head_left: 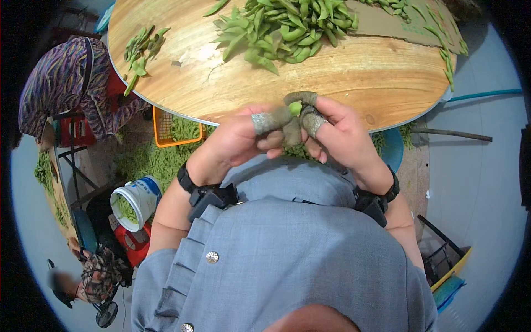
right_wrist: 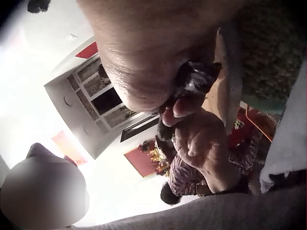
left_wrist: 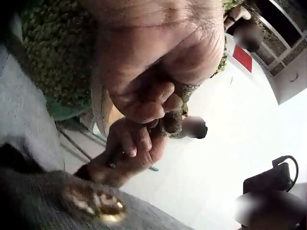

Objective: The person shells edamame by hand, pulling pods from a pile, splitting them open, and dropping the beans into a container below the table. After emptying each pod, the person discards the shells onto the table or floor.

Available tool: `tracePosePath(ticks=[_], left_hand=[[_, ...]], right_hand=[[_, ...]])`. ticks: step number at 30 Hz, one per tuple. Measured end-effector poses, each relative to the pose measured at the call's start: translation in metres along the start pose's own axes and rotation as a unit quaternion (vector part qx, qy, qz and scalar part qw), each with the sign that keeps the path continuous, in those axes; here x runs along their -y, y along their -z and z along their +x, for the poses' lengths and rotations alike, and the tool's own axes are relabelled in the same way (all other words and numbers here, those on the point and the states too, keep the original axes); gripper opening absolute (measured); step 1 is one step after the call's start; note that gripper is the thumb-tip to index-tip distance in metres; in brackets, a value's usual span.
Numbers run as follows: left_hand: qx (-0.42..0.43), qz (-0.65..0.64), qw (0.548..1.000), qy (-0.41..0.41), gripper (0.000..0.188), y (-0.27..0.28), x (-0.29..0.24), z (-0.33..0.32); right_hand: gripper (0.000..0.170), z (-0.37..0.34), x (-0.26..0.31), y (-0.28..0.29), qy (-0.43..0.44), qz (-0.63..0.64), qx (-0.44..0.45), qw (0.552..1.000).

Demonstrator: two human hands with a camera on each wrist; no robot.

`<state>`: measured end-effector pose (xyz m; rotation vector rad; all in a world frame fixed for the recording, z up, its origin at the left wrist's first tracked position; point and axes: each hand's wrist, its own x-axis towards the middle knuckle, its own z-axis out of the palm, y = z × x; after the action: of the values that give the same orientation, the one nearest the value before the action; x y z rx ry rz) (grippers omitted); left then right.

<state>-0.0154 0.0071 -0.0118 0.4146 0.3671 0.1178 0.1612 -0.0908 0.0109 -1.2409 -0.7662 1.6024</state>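
Close to the near table edge, both hands meet around a green soybean pod (head_left: 296, 108), most of it hidden by the fingers. My right hand (head_left: 347, 133) pinches the pod between thumb and forefinger, both wrapped in greyish, soiled covers. From the other side the covered thumb of my left hand (head_left: 235, 134) presses against the pod, its fingers curled beneath. A shiny dark piece (right_wrist: 197, 79) shows within the right hand in the right wrist view; what it is I cannot tell. In the left wrist view the left hand (left_wrist: 158, 62) hides the pod.
A large pile of soybean pods (head_left: 287, 27) lies on the round wooden table (head_left: 387, 69), beside flattened cardboard (head_left: 387, 25). Smaller pods (head_left: 144, 47) lie left. An orange basket (head_left: 156, 130) and white bucket (head_left: 141, 193) stand below. Other people (head_left: 66, 77) work at left.
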Motion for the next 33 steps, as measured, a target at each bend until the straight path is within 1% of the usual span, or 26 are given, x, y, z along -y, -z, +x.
tracePosePath(ticks=[1,2,3,4,6,7,8,10,11,13,14,15,16,17,18,19,20,22,24,25,26,27,30,31,32,33], left_hand=[[-0.091,0.267,0.959,-0.03,0.021,-0.007,-0.004,-0.001],[-0.173,0.514,0.838,-0.057,0.022,-0.01,-0.005,-0.001],[-0.185,0.684,0.665,-0.237,0.015,-0.007,0.001,0.001],[-0.185,0.685,0.665,-0.235,0.015,-0.009,0.004,0.001],[-0.199,0.809,0.427,-0.351,0.028,-0.014,0.009,0.002],[-0.203,0.832,0.4,-0.326,0.032,-0.018,0.01,0.001],[-0.202,0.833,0.399,-0.326,0.032,-0.019,0.011,0.002],[-0.217,0.847,0.344,-0.341,0.028,-0.02,0.012,0.006],[-0.216,0.848,0.344,-0.342,0.028,-0.018,0.013,0.008],[-0.218,0.797,0.413,-0.383,0.021,-0.011,0.015,0.012],[-0.217,0.797,0.412,-0.384,0.021,-0.014,0.016,0.012],[-0.243,0.689,0.595,-0.335,0.016,-0.02,0.016,0.012],[-0.257,0.548,0.748,-0.271,0.013,-0.025,0.015,0.011],[-0.248,0.454,0.826,-0.225,0.014,-0.025,0.01,0.012],[-0.248,0.455,0.825,-0.226,0.014,-0.024,0.007,0.012],[-0.227,0.308,0.906,-0.182,0.013,-0.022,0.004,0.012],[-0.198,0.151,0.959,-0.132,0.014,-0.019,0.001,0.011],[-0.177,0.119,0.971,-0.104,0.013,-0.013,0.0,0.008],[-0.21,0.213,0.948,-0.105,0.012,-0.014,0.005,0.007],[-0.21,0.212,0.948,-0.106,0.012,-0.013,0.008,0.008],[-0.216,0.366,0.892,-0.152,0.012,-0.011,0.012,0.009],[-0.215,0.509,0.81,-0.194,0.012,-0.01,0.014,0.01],[-0.169,0.516,0.825,-0.159,0.012,-0.01,0.012,0.004],[-0.191,0.583,0.77,-0.175,0.012,-0.015,0.011,0.001],[-0.192,0.582,0.77,-0.177,0.012,-0.015,0.01,-0.001],[-0.194,0.668,0.678,-0.237,0.012,-0.015,0.01,-0.004]], right_hand=[[0.033,0.002,0.0,0.001,-0.018,-0.002,-0.012,1.0],[0.033,0.005,0.001,0.003,-0.035,-0.003,-0.024,0.999],[0.033,0.006,0.0,0.003,-0.035,0.0,-0.025,0.999],[0.031,0.007,0.0,0.004,-0.048,0.002,-0.026,0.999],[0.029,0.008,0.0,0.003,-0.059,0.007,-0.026,0.998],[0.028,0.008,0.001,0.003,-0.052,0.002,-0.026,0.998],[0.026,0.008,0.002,0.002,-0.045,-0.002,-0.025,0.999],[0.027,0.006,0.005,0.001,-0.039,-0.01,-0.029,0.999],[0.028,0.005,0.006,0.0,-0.035,-0.018,-0.033,0.999],[0.029,0.002,0.005,0.0,-0.023,-0.04,-0.039,0.998],[0.03,0.001,0.005,0.0,-0.012,-0.062,-0.042,0.997],[0.03,0.0,0.003,-0.001,-0.011,-0.061,-0.042,0.997],[0.031,0.0,0.0,-0.003,0.009,-0.069,-0.052,0.996],[0.033,0.0,-0.003,-0.004,0.029,-0.077,-0.06,0.995],[0.033,0.0,-0.006,-0.003,0.031,-0.077,-0.059,0.995],[0.033,0.0,-0.008,-0.001,0.04,-0.095,-0.054,0.993],[0.034,-0.001,-0.009,0.002,0.049,-0.113,-0.05,0.991],[0.031,-0.004,-0.008,0.008,0.03,-0.076,-0.034,0.996],[0.028,-0.004,-0.008,0.012,0.011,-0.039,-0.017,0.999],[0.026,-0.003,-0.009,0.013,0.013,-0.056,-0.029,0.998],[0.024,-0.002,-0.01,0.013,0.016,-0.073,-0.041,0.996],[0.024,-0.001,-0.01,0.014,0.015,-0.073,-0.041,0.996],[0.019,0.005,-0.011,0.013,-0.006,-0.05,-0.051,0.997],[0.019,0.006,-0.013,0.014,0.026,-0.14,-0.061,0.988],[0.021,0.006,-0.014,0.014,0.059,-0.228,-0.072,0.969],[0.021,0.006,-0.013,0.014,0.058,-0.23,-0.071,0.969]])
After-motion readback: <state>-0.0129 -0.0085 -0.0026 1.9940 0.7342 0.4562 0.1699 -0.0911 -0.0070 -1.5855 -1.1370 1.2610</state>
